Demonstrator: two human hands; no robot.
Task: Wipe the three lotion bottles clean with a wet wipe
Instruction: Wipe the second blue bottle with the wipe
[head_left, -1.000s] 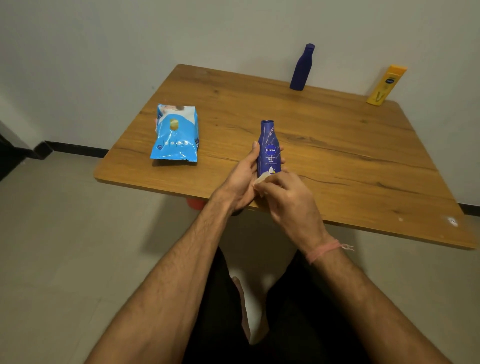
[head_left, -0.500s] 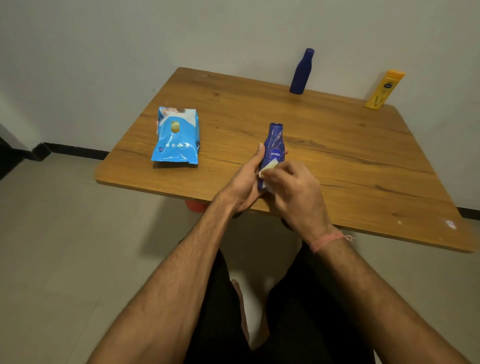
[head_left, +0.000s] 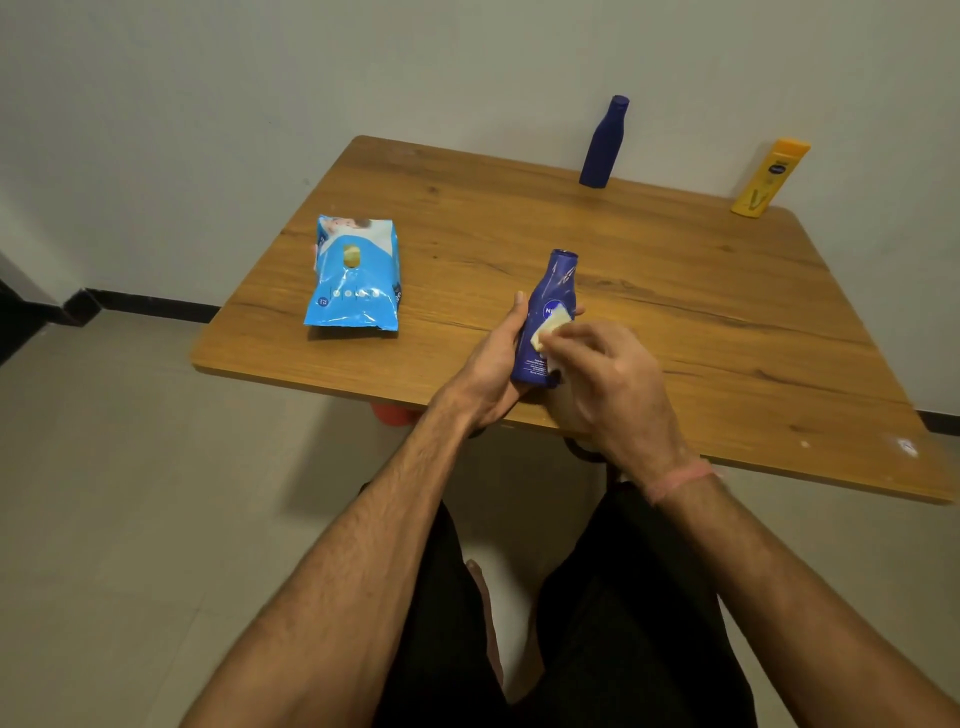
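Far left on the table (head_left: 675, 291): blue wipes packet (head_left: 356, 275), lying flat, well apart from your hands. Near the front edge, your left hand (head_left: 491, 364) is wrapped around the blue lotion bottle (head_left: 548, 306), thumb on its left side, fingertips showing past its right side; the bottle tilts, cap end pointing away from you. Your right hand (head_left: 610, 384) pinches the wet wipe (head_left: 551, 326) and presses it on the bottle's label. Back edge by the wall: dark blue bottle (head_left: 603, 143) upright, then yellow bottle (head_left: 770, 176) at the right corner.
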